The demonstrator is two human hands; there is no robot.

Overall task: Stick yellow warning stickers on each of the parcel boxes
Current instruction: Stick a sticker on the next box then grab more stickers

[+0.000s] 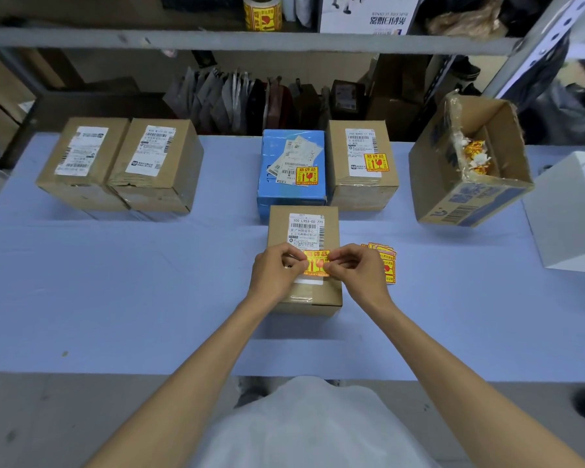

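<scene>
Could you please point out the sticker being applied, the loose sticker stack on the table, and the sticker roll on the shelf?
sticker [315,264], head view, on its printed yellow middle.
sticker stack [388,261], head view, on the top sheet.
sticker roll [262,15], head view, on its yellow outer wrap.

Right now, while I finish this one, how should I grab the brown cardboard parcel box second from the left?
Probably by its near and far walls, coming from above. The brown cardboard parcel box second from the left stands flat with its left wall against the neighbouring brown cardboard box, so fingers won't fit there; the near and right walls are free.
</scene>
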